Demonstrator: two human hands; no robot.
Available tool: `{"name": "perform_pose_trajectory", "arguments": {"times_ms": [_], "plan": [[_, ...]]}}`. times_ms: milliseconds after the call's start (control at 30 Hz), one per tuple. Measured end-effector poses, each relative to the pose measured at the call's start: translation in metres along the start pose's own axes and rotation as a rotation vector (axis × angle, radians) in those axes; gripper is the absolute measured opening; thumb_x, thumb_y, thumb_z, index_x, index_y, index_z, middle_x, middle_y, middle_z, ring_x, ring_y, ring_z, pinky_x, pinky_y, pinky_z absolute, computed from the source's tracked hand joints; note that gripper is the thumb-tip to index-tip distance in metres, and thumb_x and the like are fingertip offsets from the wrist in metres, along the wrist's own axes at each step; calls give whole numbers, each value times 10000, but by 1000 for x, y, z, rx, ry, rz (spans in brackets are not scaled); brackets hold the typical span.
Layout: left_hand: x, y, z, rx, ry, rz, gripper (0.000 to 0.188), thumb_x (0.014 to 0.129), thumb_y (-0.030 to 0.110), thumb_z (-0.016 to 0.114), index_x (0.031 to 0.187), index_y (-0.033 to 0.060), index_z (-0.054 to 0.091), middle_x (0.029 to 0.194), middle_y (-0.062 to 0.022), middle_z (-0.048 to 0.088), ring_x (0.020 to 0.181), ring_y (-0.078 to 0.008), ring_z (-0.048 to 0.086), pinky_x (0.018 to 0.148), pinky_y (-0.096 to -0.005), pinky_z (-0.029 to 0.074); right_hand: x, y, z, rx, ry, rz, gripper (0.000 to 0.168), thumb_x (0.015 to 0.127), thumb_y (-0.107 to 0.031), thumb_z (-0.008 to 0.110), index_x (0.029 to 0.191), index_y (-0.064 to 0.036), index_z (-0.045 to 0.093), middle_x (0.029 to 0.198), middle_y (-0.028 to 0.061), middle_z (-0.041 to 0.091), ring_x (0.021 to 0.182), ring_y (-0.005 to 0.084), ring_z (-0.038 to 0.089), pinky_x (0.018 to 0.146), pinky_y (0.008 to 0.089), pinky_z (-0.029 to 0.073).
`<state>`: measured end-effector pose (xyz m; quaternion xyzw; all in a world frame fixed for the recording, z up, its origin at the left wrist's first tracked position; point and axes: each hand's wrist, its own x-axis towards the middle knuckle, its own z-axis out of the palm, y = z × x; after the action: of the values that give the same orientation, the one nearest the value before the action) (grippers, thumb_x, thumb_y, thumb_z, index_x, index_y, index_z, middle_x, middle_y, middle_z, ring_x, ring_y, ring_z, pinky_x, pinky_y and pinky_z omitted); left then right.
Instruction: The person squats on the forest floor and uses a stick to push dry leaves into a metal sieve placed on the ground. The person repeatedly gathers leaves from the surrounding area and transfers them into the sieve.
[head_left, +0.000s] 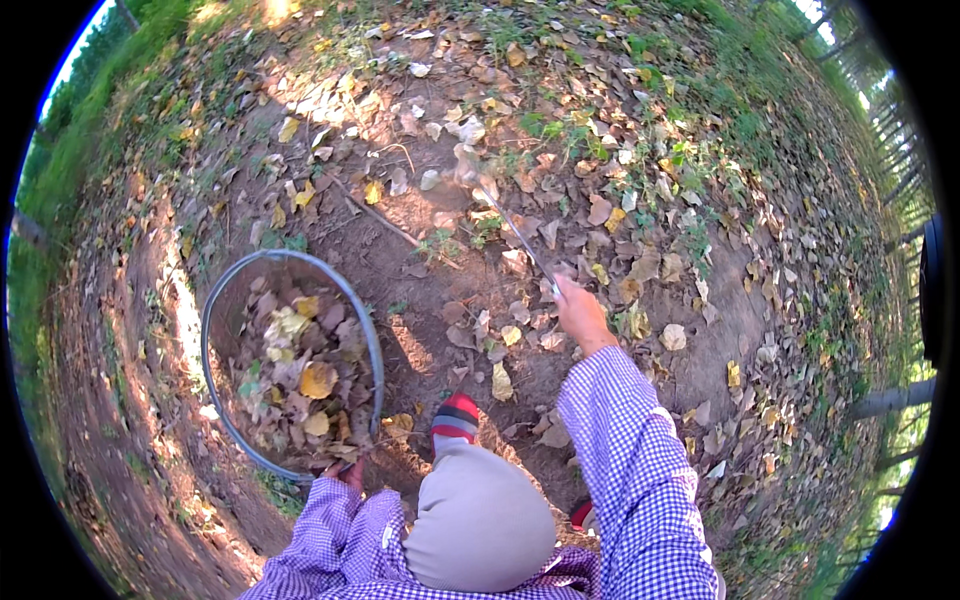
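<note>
A round container (377, 352) with a blue-grey rim stands on the ground at the left, holding dry brown and yellow leaves (319, 380). My left hand (347, 474) grips its near rim, the fingers partly hidden. To the right, my right hand (583, 311) is closed around the near end of a thin metal rod (519, 234). The rod slants away from me towards the ground, where one or more leaves (466, 169) are at its far end; that end is blurred, so whether they are pierced cannot be told.
Fallen leaves (673, 337) lie scattered over bare soil and low green plants. A thin stick (382, 220) lies beyond the container. My red-toed shoe (455, 416) is beside the container, and tree trunks (896, 399) rise at the right edge.
</note>
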<state>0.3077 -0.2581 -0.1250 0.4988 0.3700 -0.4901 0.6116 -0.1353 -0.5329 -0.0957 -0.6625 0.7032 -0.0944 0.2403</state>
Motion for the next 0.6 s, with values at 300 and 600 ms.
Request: {"name": "perform_pose_trajectory", "arguments": {"times_ms": [300,600], "plan": [[100,-52,34,402,-151,-166,253,866,94,470,1092,-18,482,1132,-192,541,1058,-336,533,864,-484,494,-252,104,-110,-190,-270,365,434,850,-269,490,1278,-261,422,866,236,607,813,396,595,711,469,464],[134,-39,-7,386,9,-346,309,843,110,487,1112,-40,475,1045,-242,574,915,-366,589,770,-467,535,-262,98,-119,29,25,131,352,821,-162,547,1159,-62,532,862,212,617,806,348,622,715,378,479]]}}
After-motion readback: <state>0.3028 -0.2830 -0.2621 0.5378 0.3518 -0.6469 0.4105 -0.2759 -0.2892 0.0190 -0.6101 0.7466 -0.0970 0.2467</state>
